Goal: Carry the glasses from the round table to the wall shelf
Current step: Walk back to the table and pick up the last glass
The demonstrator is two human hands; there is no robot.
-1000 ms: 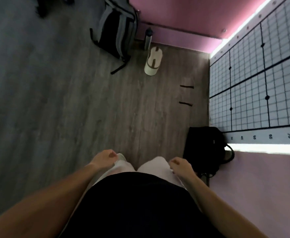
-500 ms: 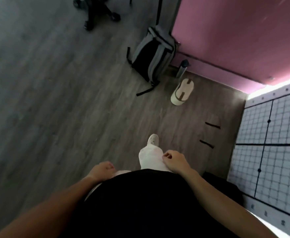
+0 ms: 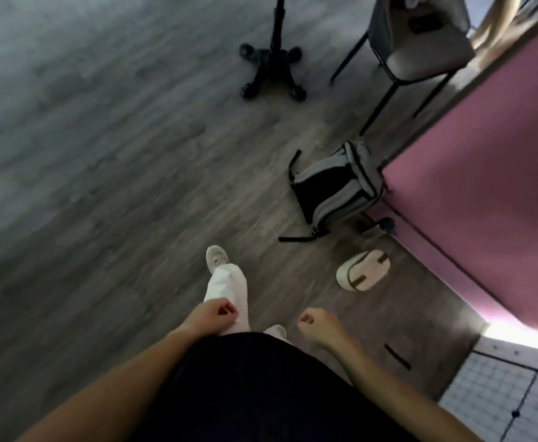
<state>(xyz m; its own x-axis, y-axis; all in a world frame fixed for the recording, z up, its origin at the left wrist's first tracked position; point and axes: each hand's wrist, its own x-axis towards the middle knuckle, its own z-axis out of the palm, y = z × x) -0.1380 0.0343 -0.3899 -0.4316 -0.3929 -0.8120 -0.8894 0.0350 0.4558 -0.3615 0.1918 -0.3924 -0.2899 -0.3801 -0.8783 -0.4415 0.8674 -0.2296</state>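
Note:
No glasses, round table or wall shelf show in the head view. My left hand [image 3: 214, 315] hangs in front of my hip, fingers curled into a loose fist with nothing in it. My right hand [image 3: 317, 325] is also curled shut and holds nothing. I look down at a grey wood floor. My left leg in pale trousers [image 3: 227, 288] steps forward, with a light shoe [image 3: 216, 258] at its end.
A grey and black backpack [image 3: 336, 189] lies on the floor against a pink wall [image 3: 484, 193]. A cream bag [image 3: 363, 275] lies near it. A black wheeled stand [image 3: 272, 70] and a grey chair [image 3: 420, 43] stand ahead. A white gridded mat [image 3: 500, 397] is at lower right.
The view has swung left and forward: the backpack and cream bag slid right and nearer, the gridded mat dropped to the corner, the stand and chair came into view. My left foot stepped forward.

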